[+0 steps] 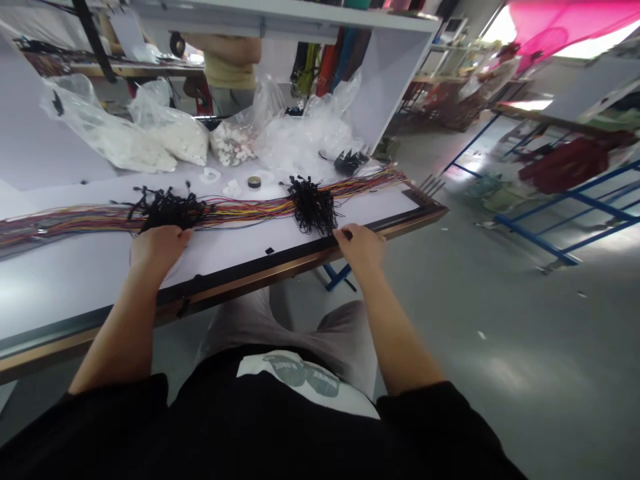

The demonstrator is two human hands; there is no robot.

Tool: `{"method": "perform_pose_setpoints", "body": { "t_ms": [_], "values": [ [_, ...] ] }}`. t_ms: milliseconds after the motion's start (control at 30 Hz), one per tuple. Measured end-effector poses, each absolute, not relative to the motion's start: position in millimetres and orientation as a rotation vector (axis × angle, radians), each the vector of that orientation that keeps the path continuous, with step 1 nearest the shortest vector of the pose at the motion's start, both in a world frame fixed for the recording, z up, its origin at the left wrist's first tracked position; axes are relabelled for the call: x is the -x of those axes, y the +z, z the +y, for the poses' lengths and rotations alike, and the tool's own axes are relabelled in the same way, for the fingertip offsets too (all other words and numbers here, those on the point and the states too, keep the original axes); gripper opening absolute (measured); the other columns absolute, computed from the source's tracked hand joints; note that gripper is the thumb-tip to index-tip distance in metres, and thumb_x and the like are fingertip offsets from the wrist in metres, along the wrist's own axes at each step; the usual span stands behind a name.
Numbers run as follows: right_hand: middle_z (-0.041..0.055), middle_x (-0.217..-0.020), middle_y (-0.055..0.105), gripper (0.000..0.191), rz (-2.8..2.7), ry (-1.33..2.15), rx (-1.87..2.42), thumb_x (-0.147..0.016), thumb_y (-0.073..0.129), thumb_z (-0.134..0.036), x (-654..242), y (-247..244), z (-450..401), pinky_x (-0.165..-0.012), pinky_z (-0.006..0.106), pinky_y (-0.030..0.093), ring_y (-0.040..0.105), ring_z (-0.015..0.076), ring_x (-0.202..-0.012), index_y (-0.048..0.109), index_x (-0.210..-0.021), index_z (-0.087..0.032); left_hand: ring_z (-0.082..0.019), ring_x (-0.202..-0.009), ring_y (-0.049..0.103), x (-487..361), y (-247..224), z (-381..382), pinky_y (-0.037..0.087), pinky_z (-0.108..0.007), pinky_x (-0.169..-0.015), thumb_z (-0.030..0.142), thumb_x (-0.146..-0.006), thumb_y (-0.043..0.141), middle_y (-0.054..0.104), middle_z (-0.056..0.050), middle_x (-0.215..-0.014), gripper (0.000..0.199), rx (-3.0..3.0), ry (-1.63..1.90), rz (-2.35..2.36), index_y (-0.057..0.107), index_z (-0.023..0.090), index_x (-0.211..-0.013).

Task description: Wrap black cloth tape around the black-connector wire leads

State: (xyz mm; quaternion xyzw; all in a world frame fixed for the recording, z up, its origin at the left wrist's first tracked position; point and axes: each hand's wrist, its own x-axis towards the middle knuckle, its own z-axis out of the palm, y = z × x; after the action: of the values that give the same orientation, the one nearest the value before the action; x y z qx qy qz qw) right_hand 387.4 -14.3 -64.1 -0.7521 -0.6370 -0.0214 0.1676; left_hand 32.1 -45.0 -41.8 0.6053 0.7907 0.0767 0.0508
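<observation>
A long bundle of thin red, yellow and dark wires point(245, 208) runs across the white tabletop point(230, 252). Two black clusters of connectors and leads lie on it, a left cluster point(167, 208) and a right cluster point(314, 205). My left hand point(160, 248) is closed at the lower edge of the left cluster; what its fingers hold is hidden. At the table's front edge, my right hand point(361, 245) is closed just below the right cluster, its fingertips by the ends of the black leads. Whatever is between those fingertips is too small to make out.
Clear plastic bags of white parts point(177, 137) stand behind the wires, beside a roll of black tape point(254, 181). A shelf point(300, 15) spans above. The table's dark front rail point(240, 265) lies near me. Beyond the shelf stands a person point(230, 67).
</observation>
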Motion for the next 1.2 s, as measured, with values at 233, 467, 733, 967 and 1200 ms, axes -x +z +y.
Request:
{"method": "perform_pose_setpoints", "body": {
  "t_ms": [233,467,733,967,1200],
  "values": [
    [0.0147,-0.103,0.071,0.03,-1.854,-0.03,2.359,-0.084,0.046,-0.03,-376,-66,25,-0.085,0.042,0.034,0.063,0.0288,-0.099,0.069,-0.098,-0.017,-0.027,-0.064,0.056,15,-76,-37,0.028,-0.037,-0.06,0.05,-0.074,0.058,0.034,-0.005,-0.034,0.046,-1.706,1.041,2.118,0.039,0.026,-0.04],
    [0.0081,-0.09,0.071,0.031,-1.596,0.183,2.29,-0.082,0.051,-0.046,-399,-55,22,-0.062,0.03,0.037,0.062,0.0226,-0.082,0.069,-0.087,-0.021,-0.02,-0.06,0.051,-45,-61,-53,0.025,-0.032,-0.057,0.043,-0.076,0.057,0.05,-0.003,-0.05,0.028,-1.733,1.119,2.211,0.055,0.025,-0.055],
    [-0.0012,-0.062,0.058,0.021,-1.518,0.445,1.569,-0.071,0.061,-0.038,-369,-50,-5,-0.064,0.028,0.037,0.05,0.0144,-0.063,0.06,-0.063,-0.019,-0.017,-0.083,0.062,-134,-61,-43,0.046,-0.029,-0.076,0.027,-0.075,0.06,0.069,-0.005,-0.094,0.024,-1.662,1.283,1.662,0.064,0.017,-0.096],
    [-0.0029,-0.06,0.053,0.023,-1.439,1.105,1.165,-0.068,0.067,-0.04,-327,-80,-75,-0.059,0.027,0.036,0.044,0.0117,-0.059,0.058,-0.061,-0.02,-0.018,-0.095,0.065,-185,-57,-46,0.05,-0.032,-0.087,0.037,-0.074,0.068,0.069,-0.006,-0.1,0.042,-1.12,1.477,0.738,0.059,0.019,-0.11],
    [-0.0004,-0.066,0.062,0.016,-1.473,1.22,1.198,-0.069,0.068,-0.037,-330,-90,-102,-0.065,0.029,0.043,0.053,0.0145,-0.066,0.066,-0.068,-0.021,-0.009,-0.052,0.06,-186,-52,-64,0.05,-0.023,-0.053,0.034,-0.062,0.078,0.062,0.003,-0.065,0.033,-0.772,1.203,0.567,0.061,0.014,-0.083]
  ]
}}
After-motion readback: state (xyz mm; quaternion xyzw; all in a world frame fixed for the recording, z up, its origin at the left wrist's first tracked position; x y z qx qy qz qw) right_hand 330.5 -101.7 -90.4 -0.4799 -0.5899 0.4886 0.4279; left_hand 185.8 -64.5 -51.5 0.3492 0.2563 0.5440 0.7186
